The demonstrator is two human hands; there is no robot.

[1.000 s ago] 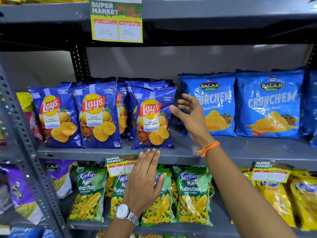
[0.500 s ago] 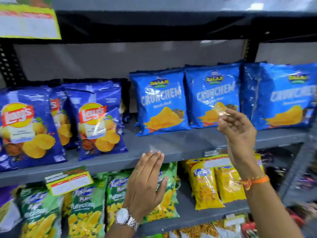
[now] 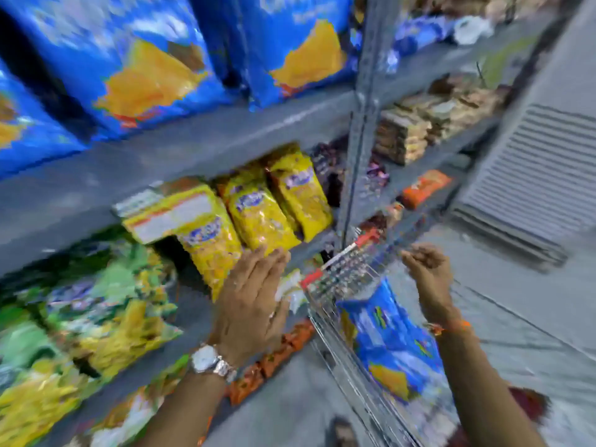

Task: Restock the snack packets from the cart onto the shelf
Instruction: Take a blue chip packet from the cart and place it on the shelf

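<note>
- Beside the shelf [image 3: 180, 146], at lower right, stands a wire cart [image 3: 351, 285] with red corner pieces on its rim; the whole view is blurred and tilted.
- Inside the cart lies a blue packet [image 3: 392, 337] with a yellow chip picture on it, leaning against the mesh wall; it is the only packet I can make out there.
- On the shelf board above stand large blue bags [image 3: 135, 59] of the same look, side by side, upright, their bottoms on the grey board.
- Under that board, yellow packets [image 3: 258, 208] lean in a row, with a yellow price tag [image 3: 171, 214] hanging from the board's edge in front of the leftmost one.
- Green packets [image 3: 106, 301] lie to the left on the same lower level, and orange packets [image 3: 274, 359] sit lower still, near the floor.
- The left hand [image 3: 251, 304] is flat and spread, fingers straight and together, palm toward the shelf, in front of the yellow packets' lower ends; it holds nothing. Whether it touches them cannot be told through the blur.
- A silver watch [image 3: 206, 358] sits on that wrist.
- The right hand [image 3: 425, 269] hangs over the cart's far rim, fingers loosely curled, empty, apart from the blue packet below it.
- An orange band [image 3: 451, 327] circles the right wrist.
- A grey upright post [image 3: 364, 124] divides this bay from the next, where brown packs are stacked.
</note>
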